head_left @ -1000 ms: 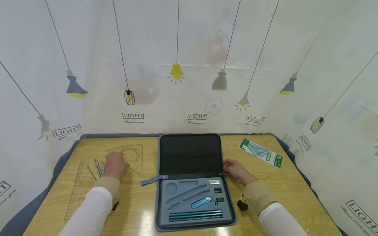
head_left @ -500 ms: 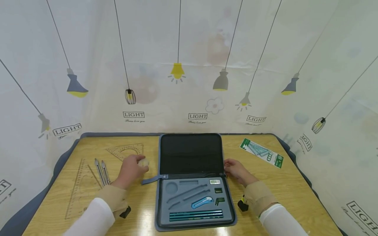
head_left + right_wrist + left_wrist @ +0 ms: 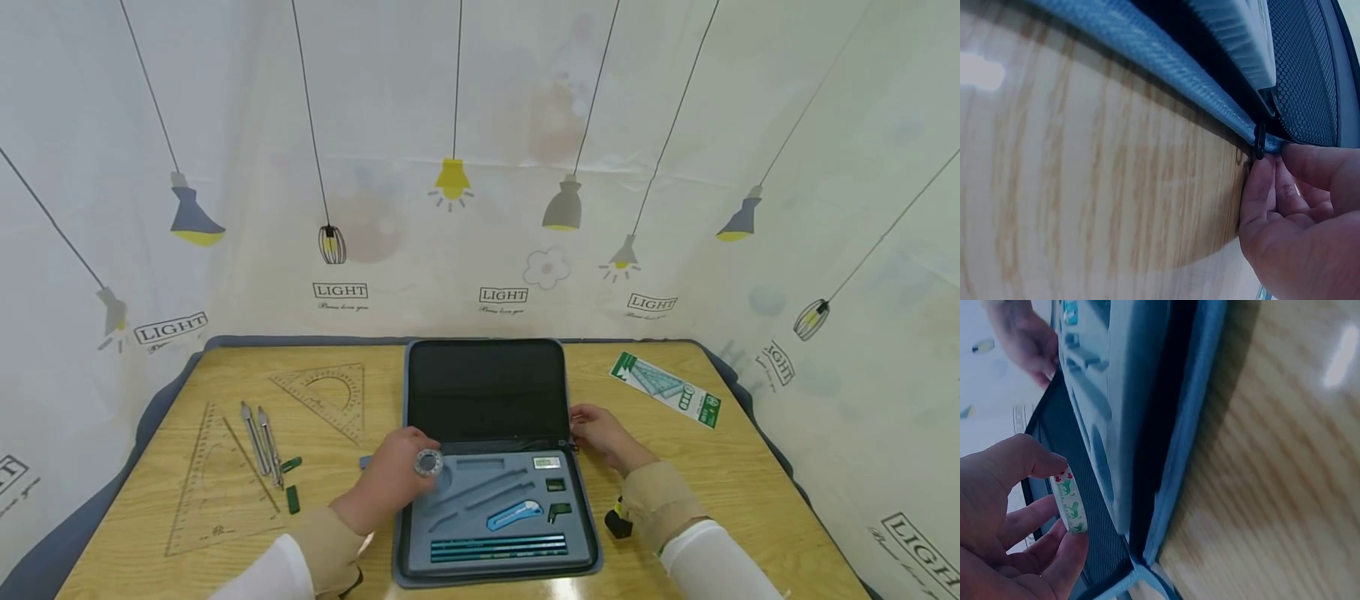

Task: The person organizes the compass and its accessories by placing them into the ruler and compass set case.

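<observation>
My left hand [image 3: 386, 475] pinches a small round roll of tape [image 3: 429, 462] over the top left of the open case [image 3: 402, 542], close to a round recess in its grey foam insert. In the left wrist view, thumb and fingertips grip the opposite sides of the tape's white rim, which is printed with green and red figures. At the case's right side, by the hinge, my right hand [image 3: 603, 435] pinches the blue fabric edge [image 3: 1275, 145] between thumb and fingers, right beside a black zipper pull [image 3: 1260, 140].
In the insert lie several dark pencils [image 3: 498, 548], a blue utility knife [image 3: 513, 515], an eraser [image 3: 547, 462] and a sharpener [image 3: 554, 484]. Clear set squares [image 3: 318, 398], a metal compass [image 3: 255, 437] and small green pieces [image 3: 292, 498] lie left. A green-and-white ruler packet [image 3: 665, 390] lies right.
My left hand has moved right from beside the compass and set squares to over the case, carrying the roll of tape. My right hand stays at the case's edge.
</observation>
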A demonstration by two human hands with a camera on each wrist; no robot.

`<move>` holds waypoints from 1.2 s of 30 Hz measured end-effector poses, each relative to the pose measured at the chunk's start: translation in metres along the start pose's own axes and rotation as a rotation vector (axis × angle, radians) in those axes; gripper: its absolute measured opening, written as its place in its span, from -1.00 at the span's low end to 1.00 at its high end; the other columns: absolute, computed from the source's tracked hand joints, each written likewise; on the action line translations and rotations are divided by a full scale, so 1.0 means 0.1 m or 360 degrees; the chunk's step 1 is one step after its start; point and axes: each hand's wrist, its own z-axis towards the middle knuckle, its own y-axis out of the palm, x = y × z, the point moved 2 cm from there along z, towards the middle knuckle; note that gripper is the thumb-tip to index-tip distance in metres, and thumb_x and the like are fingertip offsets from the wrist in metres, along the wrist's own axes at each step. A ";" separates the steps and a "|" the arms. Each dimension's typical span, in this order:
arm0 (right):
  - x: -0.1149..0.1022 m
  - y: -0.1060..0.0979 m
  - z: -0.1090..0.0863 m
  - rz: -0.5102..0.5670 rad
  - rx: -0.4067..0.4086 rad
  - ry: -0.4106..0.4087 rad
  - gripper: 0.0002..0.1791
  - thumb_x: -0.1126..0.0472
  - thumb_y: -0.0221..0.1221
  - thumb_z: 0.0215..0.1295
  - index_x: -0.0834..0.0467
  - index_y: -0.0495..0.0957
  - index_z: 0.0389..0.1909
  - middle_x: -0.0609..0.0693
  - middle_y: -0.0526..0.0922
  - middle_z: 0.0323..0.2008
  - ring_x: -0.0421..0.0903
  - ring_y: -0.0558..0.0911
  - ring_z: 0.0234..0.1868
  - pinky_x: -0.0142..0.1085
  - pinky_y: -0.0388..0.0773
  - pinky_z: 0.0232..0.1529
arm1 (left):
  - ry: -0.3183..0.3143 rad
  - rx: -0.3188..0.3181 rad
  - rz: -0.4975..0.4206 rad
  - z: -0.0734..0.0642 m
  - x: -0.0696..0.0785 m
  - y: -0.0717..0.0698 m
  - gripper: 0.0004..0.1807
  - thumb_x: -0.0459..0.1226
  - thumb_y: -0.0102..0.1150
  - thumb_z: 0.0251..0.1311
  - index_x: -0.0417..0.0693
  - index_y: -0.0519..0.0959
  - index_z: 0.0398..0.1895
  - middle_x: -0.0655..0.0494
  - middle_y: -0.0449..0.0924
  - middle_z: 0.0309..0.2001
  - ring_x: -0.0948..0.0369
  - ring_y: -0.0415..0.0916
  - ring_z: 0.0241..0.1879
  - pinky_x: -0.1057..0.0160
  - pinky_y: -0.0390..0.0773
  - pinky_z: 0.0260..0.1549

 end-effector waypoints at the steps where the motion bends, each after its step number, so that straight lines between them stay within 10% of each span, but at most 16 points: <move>1: 0.00 0.00 0.00 -0.0002 0.0001 0.0000 -0.72 0.41 -0.06 0.36 0.34 0.43 0.05 0.13 0.56 -0.17 -0.10 0.54 -0.22 -0.27 0.53 -0.19 | 0.0013 -0.0025 0.0007 0.00 0.02 0.02 -0.63 -0.41 0.34 -0.21 -0.25 0.65 -0.19 -0.03 0.54 -0.21 0.10 0.48 -0.20 0.16 0.53 -0.28; 36: 0.01 0.01 0.02 -0.0030 0.0014 0.0035 -0.71 0.40 -0.06 0.37 0.31 0.44 0.07 0.14 0.56 -0.14 -0.08 0.53 -0.19 -0.24 0.53 -0.14 | 0.0154 -0.0115 0.0343 -0.06 0.10 0.15 -0.77 -0.30 0.40 -0.06 -0.20 0.68 -0.29 0.04 0.59 -0.32 0.15 0.54 -0.27 0.18 0.56 -0.25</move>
